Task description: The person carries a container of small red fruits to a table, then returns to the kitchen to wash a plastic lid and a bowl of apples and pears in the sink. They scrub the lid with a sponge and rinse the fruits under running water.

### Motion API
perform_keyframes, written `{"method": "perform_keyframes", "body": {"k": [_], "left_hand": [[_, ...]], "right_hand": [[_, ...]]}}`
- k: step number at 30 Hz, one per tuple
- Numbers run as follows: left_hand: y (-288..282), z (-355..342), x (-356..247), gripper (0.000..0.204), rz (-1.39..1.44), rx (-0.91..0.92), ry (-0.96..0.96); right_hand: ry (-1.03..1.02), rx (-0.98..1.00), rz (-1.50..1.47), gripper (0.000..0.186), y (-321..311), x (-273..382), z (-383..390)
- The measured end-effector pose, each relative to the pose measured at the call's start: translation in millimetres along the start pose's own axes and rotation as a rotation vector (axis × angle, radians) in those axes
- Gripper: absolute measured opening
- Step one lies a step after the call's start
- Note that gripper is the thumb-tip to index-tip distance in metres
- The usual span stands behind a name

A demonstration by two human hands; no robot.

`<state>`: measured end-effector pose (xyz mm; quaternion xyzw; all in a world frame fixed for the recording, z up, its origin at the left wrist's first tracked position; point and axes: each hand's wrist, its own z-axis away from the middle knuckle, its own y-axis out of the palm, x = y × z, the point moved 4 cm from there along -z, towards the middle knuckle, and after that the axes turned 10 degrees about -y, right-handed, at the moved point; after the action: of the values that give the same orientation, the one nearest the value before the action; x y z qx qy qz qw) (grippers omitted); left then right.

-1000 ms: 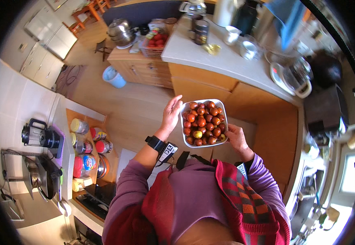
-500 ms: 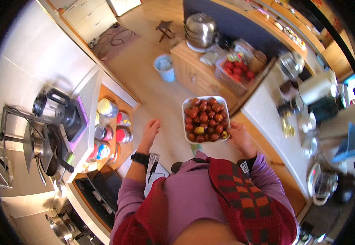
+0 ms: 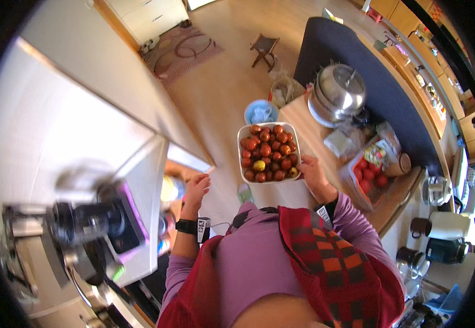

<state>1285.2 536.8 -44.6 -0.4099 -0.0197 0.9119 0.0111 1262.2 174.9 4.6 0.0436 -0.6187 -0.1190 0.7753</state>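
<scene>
A white square container (image 3: pixel 297 136) full of glossy reddish-brown round fruits (image 3: pixel 266 149), one of them yellow, is held out in front of my body. My right hand (image 3: pixel 314 175) grips its right side, thumb at the rim. My left hand (image 3: pixel 196 188) hangs in the air below and left of the container, not touching it, with loosely bent fingers apart and nothing in them. A green-shod foot (image 3: pixel 244 192) shows under the container.
A blue bin (image 3: pixel 254 106) stands beyond the container. At right, a low cabinet top (image 3: pixel 303 117) holds a steel pot (image 3: pixel 336 87) and red fruit in a basket (image 3: pixel 366 177). A counter with a blender (image 3: pixel 84 221) is at left. A folding stool (image 3: pixel 263 46) stands ahead on the floor.
My left hand has let go of the container and dropped leftward; my right hand still holds it. The view has swung round and moved forward toward the bin and low cabinet.
</scene>
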Motion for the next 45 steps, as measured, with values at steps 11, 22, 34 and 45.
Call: {"method": "perform_keyframes", "body": {"k": [11,22,34,45], "left_hand": [[83.2,-283.3,-279.4,0.029,-0.256,0.239,0.143],[-101.3,-586.2,-339.6,0.013,0.219,0.918,-0.215],[-177.8,-890.0,-634.6,0.013,0.245,0.309,-0.237],[118.8,-1114.7,-890.7,0.020,-0.237,0.439,-0.122]], "right_hand": [[-0.089,-0.226,-0.047,0.024,41.5,59.2,-249.5],[0.017,-0.401,0.187,0.026,56.0,85.9,-535.2],[-0.069,-0.727,-0.011,0.020,98.5,125.1,-830.9],[-0.197,-0.981,-0.192,0.020,9.1,209.5,-1046.6]]}}
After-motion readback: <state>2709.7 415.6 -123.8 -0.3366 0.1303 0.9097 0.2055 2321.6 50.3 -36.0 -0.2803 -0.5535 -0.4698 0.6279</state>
